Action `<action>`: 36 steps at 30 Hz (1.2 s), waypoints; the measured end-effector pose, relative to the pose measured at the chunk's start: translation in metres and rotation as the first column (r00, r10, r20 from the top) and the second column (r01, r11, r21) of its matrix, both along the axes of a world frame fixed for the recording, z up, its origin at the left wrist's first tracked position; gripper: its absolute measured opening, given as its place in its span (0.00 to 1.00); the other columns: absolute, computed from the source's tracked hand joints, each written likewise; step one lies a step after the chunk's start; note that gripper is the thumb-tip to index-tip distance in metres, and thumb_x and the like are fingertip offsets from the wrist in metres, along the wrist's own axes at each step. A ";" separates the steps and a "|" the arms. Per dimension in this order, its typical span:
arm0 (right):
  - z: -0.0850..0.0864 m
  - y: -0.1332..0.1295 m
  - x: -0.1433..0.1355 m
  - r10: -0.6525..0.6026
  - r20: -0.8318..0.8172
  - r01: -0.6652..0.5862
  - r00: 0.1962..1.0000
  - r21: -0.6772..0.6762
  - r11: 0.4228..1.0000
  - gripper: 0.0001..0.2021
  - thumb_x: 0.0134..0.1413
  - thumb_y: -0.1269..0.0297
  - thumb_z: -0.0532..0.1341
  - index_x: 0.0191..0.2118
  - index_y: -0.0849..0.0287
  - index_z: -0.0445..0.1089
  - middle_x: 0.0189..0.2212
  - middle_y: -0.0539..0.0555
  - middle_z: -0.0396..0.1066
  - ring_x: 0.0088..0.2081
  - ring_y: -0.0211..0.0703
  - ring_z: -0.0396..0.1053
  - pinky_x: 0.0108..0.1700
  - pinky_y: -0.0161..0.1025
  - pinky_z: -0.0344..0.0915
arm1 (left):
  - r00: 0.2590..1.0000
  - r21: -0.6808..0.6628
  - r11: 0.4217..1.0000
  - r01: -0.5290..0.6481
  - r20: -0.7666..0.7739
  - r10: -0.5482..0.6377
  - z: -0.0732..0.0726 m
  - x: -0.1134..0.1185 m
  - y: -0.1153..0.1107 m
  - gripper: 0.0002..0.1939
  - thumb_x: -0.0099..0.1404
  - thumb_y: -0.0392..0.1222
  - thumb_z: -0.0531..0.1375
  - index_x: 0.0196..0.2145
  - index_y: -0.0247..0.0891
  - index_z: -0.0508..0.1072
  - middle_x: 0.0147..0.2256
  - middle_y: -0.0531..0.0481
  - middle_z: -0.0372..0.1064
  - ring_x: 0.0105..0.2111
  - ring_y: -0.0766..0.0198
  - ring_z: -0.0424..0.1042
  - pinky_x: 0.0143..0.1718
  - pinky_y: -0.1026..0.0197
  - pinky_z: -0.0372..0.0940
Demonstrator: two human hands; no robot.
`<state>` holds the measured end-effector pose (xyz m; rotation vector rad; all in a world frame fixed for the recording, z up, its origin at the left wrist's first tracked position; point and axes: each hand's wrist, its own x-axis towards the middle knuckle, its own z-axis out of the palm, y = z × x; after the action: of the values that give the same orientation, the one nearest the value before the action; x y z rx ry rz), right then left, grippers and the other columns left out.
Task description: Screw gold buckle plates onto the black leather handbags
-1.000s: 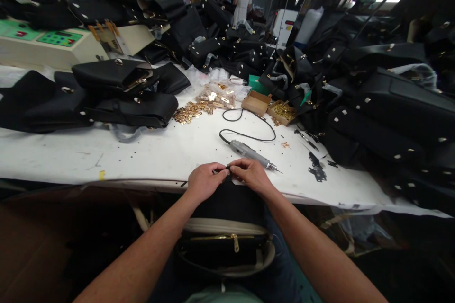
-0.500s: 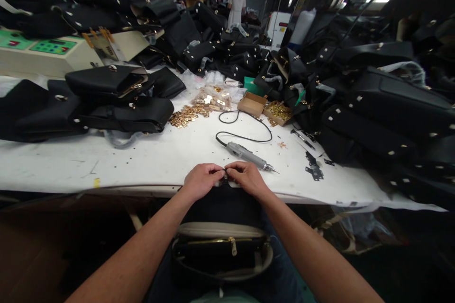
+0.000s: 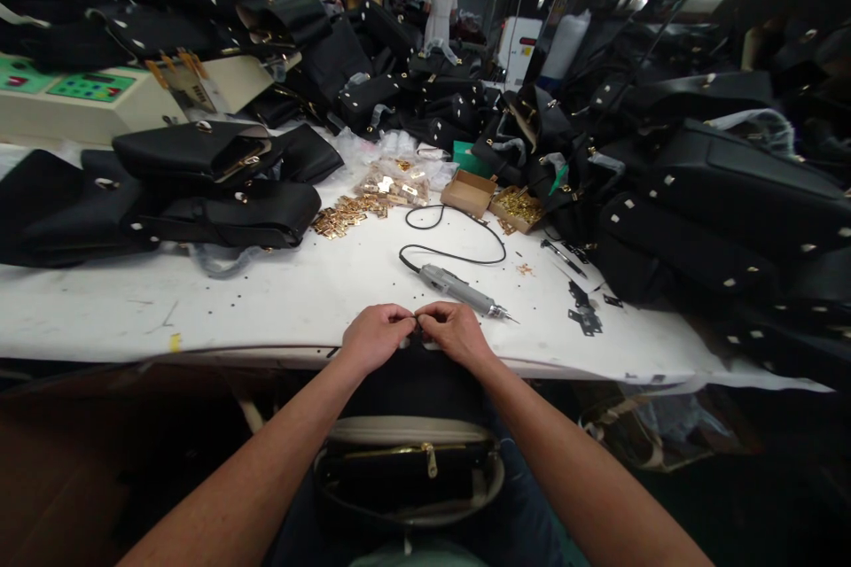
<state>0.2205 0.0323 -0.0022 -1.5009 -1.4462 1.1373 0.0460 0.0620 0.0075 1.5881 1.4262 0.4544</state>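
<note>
still pinching a small dark piece (image 3: pixel 417 320), barely visible, with left hand (image 3: pixel 376 336) and right hand (image 3: pixel 456 332) nearly closed, at the twelve-o'clock edge of black bag (image 3: pixel 412 385), at six o'clock, so keeping handling there.

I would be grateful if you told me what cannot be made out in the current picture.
All in the head view:
- Shape of the small dark part between left hand and right hand: fingertips cover it.
- Contents of the open black bag: deep shadow.
- Lettering on the green control panel: too small.
- Front of the standing person: turned away.
</note>
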 end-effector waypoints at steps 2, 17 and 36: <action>-0.001 0.000 0.000 0.008 -0.001 -0.008 1.000 0.003 1.000 0.11 0.55 0.65 0.60 0.35 0.59 0.80 0.24 0.49 0.76 0.25 0.37 0.70 0.28 0.32 0.62 | 1.000 -0.009 1.000 -0.006 0.002 0.006 0.000 0.001 0.000 0.14 0.55 0.51 0.60 0.33 0.41 0.80 0.23 0.52 0.74 0.25 0.60 0.72 0.27 0.62 0.60; 0.001 -0.002 0.005 0.031 -0.091 -0.033 0.995 -0.022 0.999 0.11 0.51 0.65 0.64 0.39 0.60 0.80 0.31 0.51 0.79 0.30 0.39 0.73 0.34 0.34 0.67 | 0.983 -0.088 0.988 0.127 0.144 -0.113 0.005 -0.005 0.008 0.17 0.54 0.53 0.60 0.33 0.37 0.79 0.23 0.51 0.73 0.23 0.63 0.70 0.28 0.62 0.62; 0.006 0.005 0.001 -0.016 -0.059 0.010 0.998 -0.099 0.995 0.09 0.44 0.70 0.61 0.31 0.62 0.79 0.22 0.50 0.75 0.23 0.35 0.67 0.25 0.31 0.59 | 0.990 -0.133 0.989 0.060 0.133 -0.042 0.006 0.001 0.008 0.14 0.51 0.47 0.60 0.29 0.36 0.80 0.22 0.50 0.73 0.23 0.62 0.70 0.27 0.62 0.61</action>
<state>0.2213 0.0369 0.0043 -1.5281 -1.3559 1.2514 0.0465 0.0695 0.0136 1.4553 1.2878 0.4137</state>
